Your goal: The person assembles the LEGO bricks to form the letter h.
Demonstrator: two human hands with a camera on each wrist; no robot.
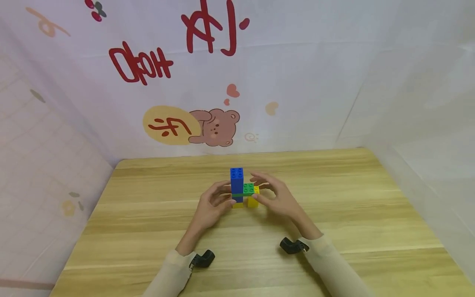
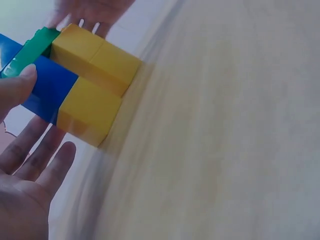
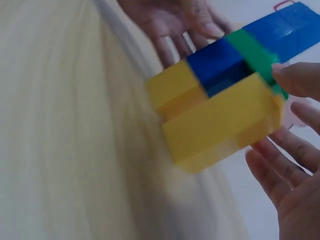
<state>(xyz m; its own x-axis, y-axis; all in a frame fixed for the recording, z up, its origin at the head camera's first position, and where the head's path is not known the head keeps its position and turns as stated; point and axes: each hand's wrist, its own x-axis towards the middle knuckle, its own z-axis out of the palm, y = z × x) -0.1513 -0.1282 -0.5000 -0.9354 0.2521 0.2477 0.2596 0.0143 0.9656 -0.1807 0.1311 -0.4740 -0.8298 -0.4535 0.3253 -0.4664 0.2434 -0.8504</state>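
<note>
A small structure of toy building blocks stands upright on the wooden table. Its left column has a yellow block (image 2: 90, 110) at the bottom, with a blue block (image 2: 52, 90) above. A flat green block (image 1: 248, 188) bridges from there to the yellow column (image 3: 220, 122) on the right. Blue blocks (image 1: 237, 183) rise above the green one at the left. My left hand (image 1: 213, 206) holds the left column, thumb in front and fingers behind. From the right, my right hand (image 1: 276, 198) pinches the green and yellow end, its thumb at the green block's corner.
The wooden table (image 1: 148, 231) reaches to a white printed cloth (image 1: 304, 82) at the back. Similar pale cloth hangs along both sides. Black wrist mounts (image 1: 203, 259) sit at the cuffs of both sleeves (image 1: 170, 272).
</note>
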